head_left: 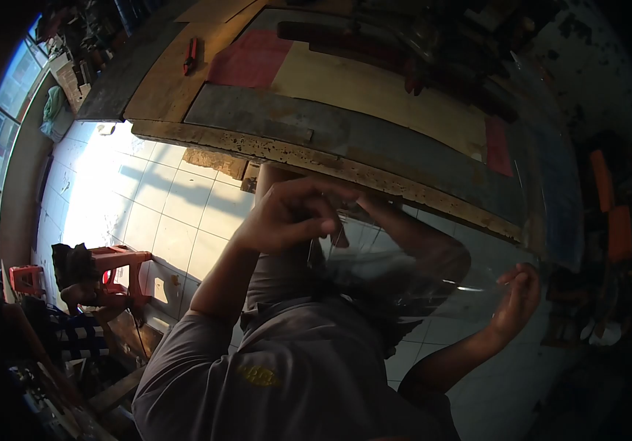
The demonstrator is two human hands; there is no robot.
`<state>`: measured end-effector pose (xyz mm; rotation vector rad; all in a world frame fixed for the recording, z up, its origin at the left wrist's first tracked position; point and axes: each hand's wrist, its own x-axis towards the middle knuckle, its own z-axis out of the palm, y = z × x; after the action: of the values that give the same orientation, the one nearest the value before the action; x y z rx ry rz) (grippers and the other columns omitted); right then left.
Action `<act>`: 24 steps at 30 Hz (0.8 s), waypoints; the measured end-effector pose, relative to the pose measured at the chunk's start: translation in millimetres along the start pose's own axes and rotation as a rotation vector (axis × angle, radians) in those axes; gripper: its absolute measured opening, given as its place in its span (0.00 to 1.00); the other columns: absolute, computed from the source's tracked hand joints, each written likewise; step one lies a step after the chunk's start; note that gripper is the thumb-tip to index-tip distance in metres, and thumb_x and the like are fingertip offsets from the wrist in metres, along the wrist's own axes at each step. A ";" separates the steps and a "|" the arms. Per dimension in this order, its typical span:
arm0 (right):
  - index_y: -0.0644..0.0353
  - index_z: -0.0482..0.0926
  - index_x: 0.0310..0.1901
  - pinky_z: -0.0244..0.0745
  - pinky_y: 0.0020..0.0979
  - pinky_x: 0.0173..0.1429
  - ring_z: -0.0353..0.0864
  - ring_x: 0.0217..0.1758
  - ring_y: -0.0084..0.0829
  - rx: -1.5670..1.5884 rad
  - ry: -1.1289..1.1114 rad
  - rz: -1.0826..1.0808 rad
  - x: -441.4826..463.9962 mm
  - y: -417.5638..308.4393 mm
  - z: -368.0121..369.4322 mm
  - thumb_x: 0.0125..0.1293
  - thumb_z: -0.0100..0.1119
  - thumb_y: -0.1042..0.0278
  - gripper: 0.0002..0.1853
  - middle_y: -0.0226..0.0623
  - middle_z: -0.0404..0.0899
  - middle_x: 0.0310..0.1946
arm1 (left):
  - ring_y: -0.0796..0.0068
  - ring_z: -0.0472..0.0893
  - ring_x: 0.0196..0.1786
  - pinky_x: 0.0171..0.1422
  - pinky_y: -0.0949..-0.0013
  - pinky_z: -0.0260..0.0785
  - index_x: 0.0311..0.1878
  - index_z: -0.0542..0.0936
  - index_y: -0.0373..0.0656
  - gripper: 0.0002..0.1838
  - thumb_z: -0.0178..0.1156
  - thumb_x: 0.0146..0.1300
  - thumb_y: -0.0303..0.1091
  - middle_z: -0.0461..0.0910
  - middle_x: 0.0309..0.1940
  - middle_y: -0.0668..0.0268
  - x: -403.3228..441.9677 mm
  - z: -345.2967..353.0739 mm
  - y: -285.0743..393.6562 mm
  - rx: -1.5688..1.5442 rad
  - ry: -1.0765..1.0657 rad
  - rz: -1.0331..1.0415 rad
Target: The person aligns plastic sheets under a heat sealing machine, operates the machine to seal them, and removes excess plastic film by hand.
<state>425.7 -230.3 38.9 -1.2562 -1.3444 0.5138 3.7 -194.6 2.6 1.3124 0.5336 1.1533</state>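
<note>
A clear, thin plastic sheet (433,283) stretches in front of my lap, between my two hands. My left hand (286,213) is at its left end, thumb and fingers curled together around the edge of the plastic. At the far right end, my right hand (519,298) pinches the sheet between thumb and bent fingers. The plastic is see-through, so its outline is hard to follow, and its exact shape cannot be made out. My knees are under the front edge of the workbench (316,160), just beyond the hands.
On the bench lie grey boards (257,110), a cream sheet (345,77), a red piece (250,59) and a small red tool (190,56). A dark device (345,37) stands at the back. Red stool (121,264) at left; orange objects (619,234) at right.
</note>
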 end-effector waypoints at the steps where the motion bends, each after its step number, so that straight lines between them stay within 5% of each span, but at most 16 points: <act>1: 0.63 0.79 0.40 0.66 0.30 0.44 0.74 0.34 0.25 -0.011 -0.029 -0.065 0.4 -3.3 -0.4 0.78 0.59 0.54 0.17 0.32 0.74 0.26 | 0.70 0.89 0.43 0.53 0.69 0.79 0.69 0.73 0.31 0.27 0.66 0.73 0.32 0.89 0.39 0.56 2.9 -1.0 -5.0 -0.162 -0.215 0.012; 3: 0.59 0.79 0.38 0.65 0.33 0.47 0.73 0.36 0.27 -0.038 -0.093 -0.193 1.9 -11.5 -4.5 0.78 0.58 0.52 0.17 0.32 0.74 0.25 | 0.68 0.89 0.46 0.56 0.67 0.78 0.70 0.72 0.31 0.28 0.66 0.73 0.35 0.89 0.40 0.54 9.9 -1.2 -19.4 -0.493 -0.638 0.036; 4: 0.57 0.79 0.37 0.65 0.34 0.48 0.73 0.37 0.28 0.012 -0.116 -0.248 2.9 -19.3 -7.5 0.78 0.58 0.50 0.17 0.31 0.75 0.26 | 0.67 0.88 0.49 0.57 0.66 0.78 0.70 0.71 0.31 0.30 0.67 0.73 0.39 0.89 0.44 0.53 8.7 1.6 -25.7 -0.437 -0.661 0.008; 9: 0.44 0.81 0.33 0.63 0.31 0.50 0.71 0.36 0.24 0.413 -0.455 -0.538 31.6 -32.5 -45.3 0.76 0.57 0.41 0.19 0.19 0.76 0.24 | 0.67 0.87 0.51 0.59 0.63 0.77 0.69 0.73 0.32 0.32 0.68 0.70 0.44 0.88 0.47 0.55 9.8 27.0 -39.7 -0.041 -0.384 -0.173; 11: 0.41 0.81 0.30 0.62 0.29 0.48 0.70 0.34 0.20 0.524 -0.737 -0.474 73.4 -23.6 -86.2 0.74 0.58 0.37 0.21 0.14 0.77 0.22 | 0.66 0.87 0.52 0.61 0.62 0.76 0.68 0.74 0.32 0.34 0.70 0.68 0.48 0.88 0.48 0.56 20.4 36.0 -47.4 0.039 -0.332 -0.169; 16: 0.40 0.78 0.18 0.61 0.26 0.47 0.69 0.26 0.16 0.806 -1.010 -0.329 109.4 -53.0 -83.1 0.70 0.62 0.32 0.27 0.11 0.79 0.17 | 0.55 0.75 0.71 0.75 0.55 0.67 0.68 0.75 0.35 0.29 0.68 0.68 0.39 0.77 0.66 0.52 53.0 83.8 -42.2 0.347 -0.337 0.194; 19: 0.42 0.78 0.19 0.63 0.27 0.47 0.71 0.27 0.17 0.801 -1.222 -0.362 114.7 -89.5 -63.1 0.69 0.63 0.32 0.27 0.13 0.79 0.17 | 0.55 0.81 0.64 0.67 0.57 0.76 0.69 0.74 0.37 0.30 0.66 0.72 0.45 0.79 0.62 0.53 72.5 108.3 -57.1 0.278 -0.270 0.241; 24: 0.45 0.80 0.24 0.65 0.26 0.51 0.76 0.32 0.17 0.756 -1.581 -0.478 120.8 -149.6 -30.1 0.68 0.65 0.32 0.26 0.15 0.80 0.22 | 0.55 0.78 0.68 0.72 0.59 0.71 0.72 0.69 0.37 0.32 0.63 0.75 0.49 0.79 0.63 0.51 80.1 126.6 -85.5 0.239 -0.407 -0.040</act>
<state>427.9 -185.2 228.2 0.3641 -2.2258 1.6148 172.7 -170.9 -22.6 1.6840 0.4018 0.7741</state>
